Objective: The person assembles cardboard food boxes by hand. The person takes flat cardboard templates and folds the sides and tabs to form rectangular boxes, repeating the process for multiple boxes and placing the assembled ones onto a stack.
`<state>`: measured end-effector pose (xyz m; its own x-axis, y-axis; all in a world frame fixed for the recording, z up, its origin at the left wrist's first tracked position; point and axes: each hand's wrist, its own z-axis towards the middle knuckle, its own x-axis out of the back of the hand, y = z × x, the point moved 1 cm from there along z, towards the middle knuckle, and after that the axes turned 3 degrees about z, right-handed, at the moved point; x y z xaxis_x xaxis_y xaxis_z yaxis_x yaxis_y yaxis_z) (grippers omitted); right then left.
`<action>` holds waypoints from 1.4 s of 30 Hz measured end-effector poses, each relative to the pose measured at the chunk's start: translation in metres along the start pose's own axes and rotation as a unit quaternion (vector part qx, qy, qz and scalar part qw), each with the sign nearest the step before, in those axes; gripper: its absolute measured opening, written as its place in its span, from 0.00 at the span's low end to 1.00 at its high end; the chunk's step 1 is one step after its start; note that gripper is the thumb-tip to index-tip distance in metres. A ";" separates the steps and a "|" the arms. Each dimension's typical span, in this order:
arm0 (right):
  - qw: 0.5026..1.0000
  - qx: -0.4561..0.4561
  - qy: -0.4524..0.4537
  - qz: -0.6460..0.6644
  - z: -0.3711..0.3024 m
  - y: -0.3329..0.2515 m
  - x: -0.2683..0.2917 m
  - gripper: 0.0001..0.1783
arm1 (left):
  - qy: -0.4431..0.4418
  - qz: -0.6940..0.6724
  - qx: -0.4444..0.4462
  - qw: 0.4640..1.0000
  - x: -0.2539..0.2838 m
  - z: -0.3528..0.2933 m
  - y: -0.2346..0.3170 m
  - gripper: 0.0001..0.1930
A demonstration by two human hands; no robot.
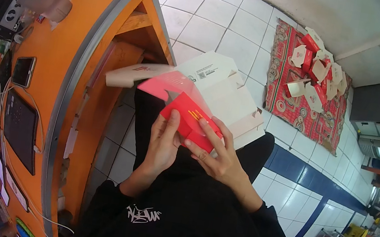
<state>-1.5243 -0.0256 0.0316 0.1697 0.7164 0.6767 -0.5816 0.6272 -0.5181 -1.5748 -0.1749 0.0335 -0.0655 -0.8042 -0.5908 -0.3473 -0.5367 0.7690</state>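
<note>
In front of my body, both hands grip a red cardboard box [185, 109], partly folded, with a flap blurred at its far left. My left hand [164, 140] is closed on the near left side, its thumb lying against the red wall. On the other side, my right hand [220, 157] presses its fingers along the near right edge. Beneath and beyond the box, unfolded pale cartons [237, 99] rest across my lap. Another pale panel [129, 75], smeared by motion, sticks out to the left; I cannot tell which carton it belongs to.
An orange desk [99, 8] with a grey edge stands close on my left, bearing a phone [23, 71], a dark tablet-like device [21, 129] and cables. Several folded red-and-white boxes [319, 72] lie heaped on a red patterned mat [279, 96] at the far right.
</note>
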 end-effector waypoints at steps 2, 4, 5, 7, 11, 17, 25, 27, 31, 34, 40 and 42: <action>1.000 0.024 0.003 0.008 -0.006 0.005 -0.002 0.29 | -0.012 0.001 -0.014 1.000 0.002 -0.002 -0.007 0.16; 1.000 0.002 0.030 -0.009 -0.007 0.005 -0.007 0.27 | -0.024 0.002 -0.024 0.999 -0.002 -0.006 -0.016 0.16; 0.998 -0.020 0.059 -0.027 -0.007 0.005 -0.011 0.25 | -0.013 -0.003 -0.028 1.000 -0.007 -0.010 -0.021 0.15; 0.996 -0.027 0.073 -0.039 -0.008 0.004 -0.019 0.29 | -0.002 -0.009 -0.033 0.999 -0.006 -0.010 -0.026 0.15; 0.981 -0.133 0.090 0.108 -0.004 -0.012 -0.016 0.42 | -0.056 0.191 -0.091 0.976 0.012 -0.008 -0.023 0.15; 0.923 -0.215 0.012 0.320 -0.022 0.011 0.027 0.30 | -0.255 0.345 0.079 0.900 0.032 -0.026 -0.010 0.17; 0.948 -0.161 -0.222 0.163 -0.014 0.007 0.025 0.15 | -0.384 0.265 0.294 0.834 0.052 -0.045 -0.054 0.18; 0.968 -0.184 -0.166 0.043 -0.014 0.002 0.022 0.14 | -0.380 0.244 0.308 0.837 0.054 -0.047 -0.057 0.19; 0.971 -0.140 -0.180 0.065 -0.015 -0.007 0.023 0.14 | -0.400 0.248 0.346 0.812 0.043 -0.045 -0.046 0.19; 0.937 -0.107 -0.268 0.196 -0.018 -0.006 0.022 0.11 | -0.425 0.314 0.276 0.803 0.053 -0.053 -0.055 0.20; 0.974 -0.165 -0.082 0.131 -0.025 -0.012 0.020 0.27 | -0.247 0.266 0.171 0.916 0.051 -0.055 -0.051 0.19; 0.984 -0.127 -0.078 0.098 -0.031 -0.024 0.008 0.31 | -0.121 0.198 0.099 0.968 0.046 -0.043 -0.045 0.16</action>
<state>-1.4844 -0.0257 0.0331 -0.0608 0.7884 0.6122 -0.3696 0.5519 -0.7475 -1.5218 -0.1988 -0.0179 -0.4392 -0.8402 -0.3180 -0.4215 -0.1199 0.8989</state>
